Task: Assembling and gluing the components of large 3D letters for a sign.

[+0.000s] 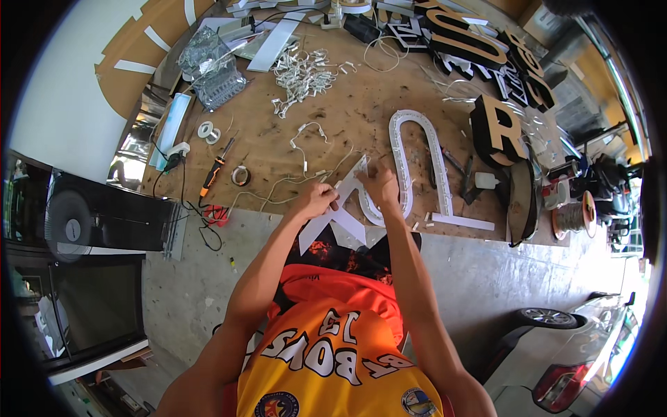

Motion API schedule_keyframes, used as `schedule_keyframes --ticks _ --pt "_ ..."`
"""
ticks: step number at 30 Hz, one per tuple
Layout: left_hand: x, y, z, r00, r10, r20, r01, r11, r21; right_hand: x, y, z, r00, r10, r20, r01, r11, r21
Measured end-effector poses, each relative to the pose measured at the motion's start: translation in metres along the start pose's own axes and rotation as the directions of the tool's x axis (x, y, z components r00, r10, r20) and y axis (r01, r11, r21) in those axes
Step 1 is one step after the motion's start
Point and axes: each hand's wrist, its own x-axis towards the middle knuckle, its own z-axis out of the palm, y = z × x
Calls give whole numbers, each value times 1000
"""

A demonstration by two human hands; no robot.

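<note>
A flat white cut-out sign letter (pixel 349 224) with crossing diagonal arms leans at the table's near edge, over my lap. My left hand (pixel 316 201) pinches its left side, fingers closed. My right hand (pixel 381 186) is closed at its upper part, with the fingertips pointing down; whatever small piece may lie between them is hidden. Just beyond my right hand stands a curved white channel letter (pixel 417 118) lined with small light modules. A short string of white LED modules (pixel 306 142) lies ahead of my hands, and thin white wire (pixel 278 182) trails toward them.
A tangled heap of LED modules (pixel 302 73) sits farther back. At left lie a soldering iron (pixel 214 177), a solder spool (pixel 208 132) and a tape roll (pixel 241 175). Black-sided sign letters (pixel 497 128) crowd the right. A wire spool (pixel 575 215) stands at the right edge.
</note>
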Motion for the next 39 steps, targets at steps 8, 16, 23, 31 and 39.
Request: schedule_keyframes --ticks 8,16,23,31,39 --pt "-8 -5 16 990 1 -142 -4 1000 -19 -71 2 -21 986 -165 4 162 968 -191" --pt "-1 0 41 992 -122 -37 95 902 -422 -68 14 -30 939 -314 -141 269 925 -270" --pt "1 -9 57 987 -159 -7 135 860 -492 -75 -1 -16 992 122 13 -115 887 448" --pt "1 5 58 920 -298 254 387 597 -703 -73 -1 8 880 271 391 -474 421 774" --pt "9 -3 51 870 -229 436 493 431 -756 -68 13 10 850 200 487 -520 185 834"
